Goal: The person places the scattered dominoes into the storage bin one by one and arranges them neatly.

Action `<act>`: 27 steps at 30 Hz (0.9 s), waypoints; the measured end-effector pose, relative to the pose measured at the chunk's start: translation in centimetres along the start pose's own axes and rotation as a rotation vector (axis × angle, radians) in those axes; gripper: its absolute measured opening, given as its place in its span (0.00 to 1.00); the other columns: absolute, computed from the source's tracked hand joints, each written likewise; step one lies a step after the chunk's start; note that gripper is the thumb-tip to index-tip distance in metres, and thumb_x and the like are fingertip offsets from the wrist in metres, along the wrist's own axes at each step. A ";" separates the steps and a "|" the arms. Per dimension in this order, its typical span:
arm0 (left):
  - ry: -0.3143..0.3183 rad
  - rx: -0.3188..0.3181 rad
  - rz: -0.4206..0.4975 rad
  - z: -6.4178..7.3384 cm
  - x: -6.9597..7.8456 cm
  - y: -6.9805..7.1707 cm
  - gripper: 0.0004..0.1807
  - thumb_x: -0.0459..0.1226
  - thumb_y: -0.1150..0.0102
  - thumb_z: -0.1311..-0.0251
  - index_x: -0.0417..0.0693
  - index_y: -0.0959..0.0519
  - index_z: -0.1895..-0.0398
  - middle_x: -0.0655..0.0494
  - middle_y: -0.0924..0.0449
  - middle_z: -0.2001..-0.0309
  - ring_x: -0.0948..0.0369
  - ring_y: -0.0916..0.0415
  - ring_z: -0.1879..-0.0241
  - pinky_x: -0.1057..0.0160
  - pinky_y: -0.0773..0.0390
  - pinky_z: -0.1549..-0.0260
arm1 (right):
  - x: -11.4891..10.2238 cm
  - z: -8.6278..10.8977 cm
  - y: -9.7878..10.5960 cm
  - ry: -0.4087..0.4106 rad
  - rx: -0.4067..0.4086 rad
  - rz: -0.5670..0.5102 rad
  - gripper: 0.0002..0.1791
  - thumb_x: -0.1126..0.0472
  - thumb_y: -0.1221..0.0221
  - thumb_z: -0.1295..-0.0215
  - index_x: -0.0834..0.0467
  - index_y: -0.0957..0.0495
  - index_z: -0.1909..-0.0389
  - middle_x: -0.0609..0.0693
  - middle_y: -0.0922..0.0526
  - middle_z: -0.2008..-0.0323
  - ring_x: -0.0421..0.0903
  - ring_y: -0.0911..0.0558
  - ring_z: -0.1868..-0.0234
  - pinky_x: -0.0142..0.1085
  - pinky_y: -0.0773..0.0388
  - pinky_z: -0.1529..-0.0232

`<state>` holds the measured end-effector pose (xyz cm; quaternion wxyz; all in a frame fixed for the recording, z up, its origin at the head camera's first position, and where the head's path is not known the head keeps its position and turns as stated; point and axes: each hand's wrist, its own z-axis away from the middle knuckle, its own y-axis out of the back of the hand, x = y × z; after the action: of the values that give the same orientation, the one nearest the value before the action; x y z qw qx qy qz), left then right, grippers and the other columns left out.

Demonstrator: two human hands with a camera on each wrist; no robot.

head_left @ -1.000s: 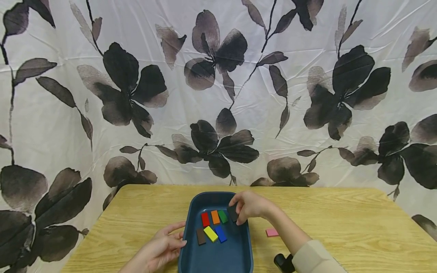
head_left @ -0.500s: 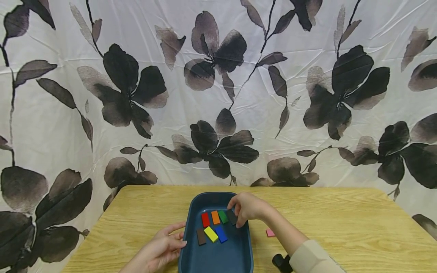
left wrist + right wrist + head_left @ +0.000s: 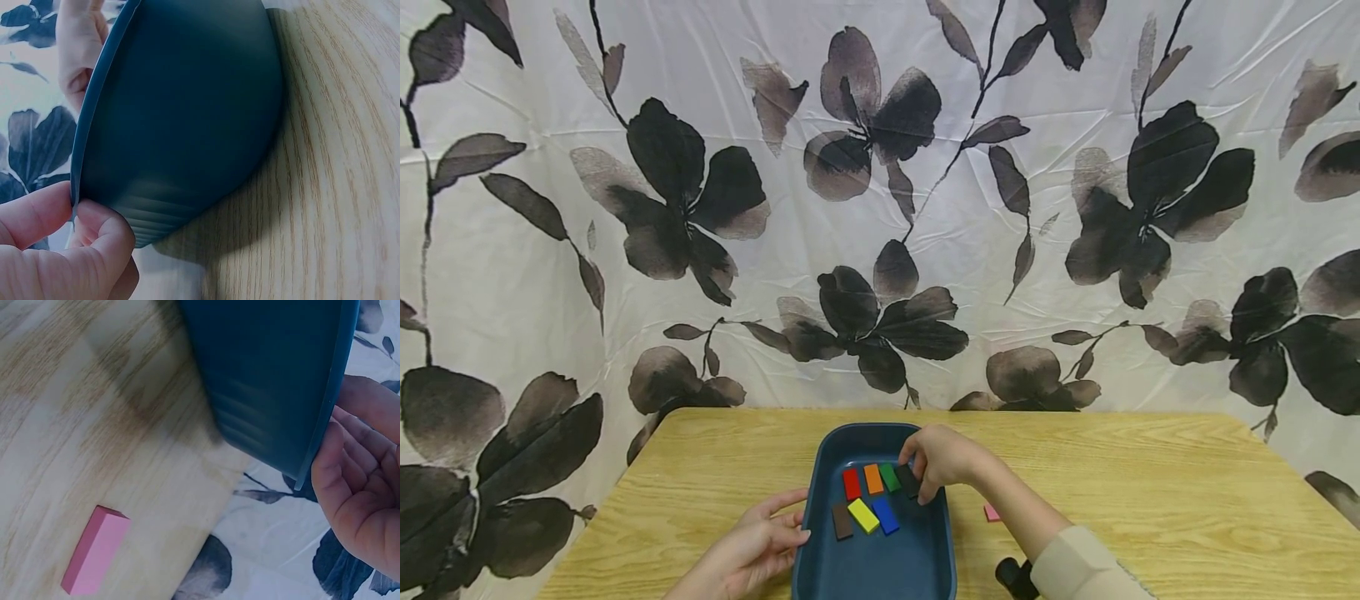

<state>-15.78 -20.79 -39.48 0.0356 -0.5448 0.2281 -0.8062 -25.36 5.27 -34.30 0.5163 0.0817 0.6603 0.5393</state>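
Observation:
A dark blue tray [image 3: 880,571] stands on the table. My left hand [image 3: 751,543] pinches its left rim between thumb and fingers, as the left wrist view shows with the hand [image 3: 75,256] at the rim. My right hand [image 3: 951,460] reaches over the far right side and pinches a black block [image 3: 907,482] inside the tray. Left of that block lie a green block [image 3: 890,477], an orange block [image 3: 873,479] and a red block [image 3: 851,483]. Nearer are a brown block [image 3: 842,521], a yellow block [image 3: 863,515] and a blue block [image 3: 885,515].
A pink block [image 3: 95,551] lies on the wooden table [image 3: 1150,483] right of the tray, partly behind the right forearm in the head view. A black object [image 3: 1017,577] shows beside the right sleeve. Floral cloth [image 3: 880,208] hangs behind the table.
My right hand has shifted the black block slightly left, closer to the green block. The right forearm now covers more of the pink block. My left hand stays on the rim.

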 end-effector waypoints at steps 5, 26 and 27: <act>0.006 0.004 0.007 0.0 0.0 0.0 0.41 0.18 0.53 0.44 0.30 0.62 0.31 0.51 0.29 0.59 0.62 0.26 0.62 0.66 0.26 0.63 | -0.1 0.1 0.0 -0.003 -0.011 0.011 0.22 0.76 0.28 0.64 0.63 0.21 0.63 0.50 0.21 0.76 0.44 0.23 0.75 0.39 0.22 0.70; 0.008 0.017 0.016 0.0 0.0 -0.1 0.40 0.18 0.53 0.44 0.31 0.61 0.31 0.51 0.29 0.59 0.62 0.26 0.62 0.66 0.25 0.62 | 4.1 2.1 3.2 0.103 -0.085 -0.527 0.24 0.71 0.36 0.49 0.71 0.28 0.50 0.60 0.22 0.66 0.48 0.20 0.67 0.40 0.22 0.61; 0.007 0.015 0.015 0.0 0.1 -0.1 0.40 0.18 0.54 0.44 0.31 0.61 0.31 0.51 0.29 0.59 0.62 0.26 0.62 0.66 0.25 0.62 | 4.2 2.2 3.3 0.106 -0.081 -0.520 0.24 0.71 0.36 0.49 0.72 0.28 0.49 0.59 0.22 0.66 0.48 0.20 0.67 0.40 0.22 0.61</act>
<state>-15.78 -20.70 -39.38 0.0448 -0.5401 0.2263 -0.8094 -27.04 10.83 -33.94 0.6051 -0.1397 0.6630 0.4180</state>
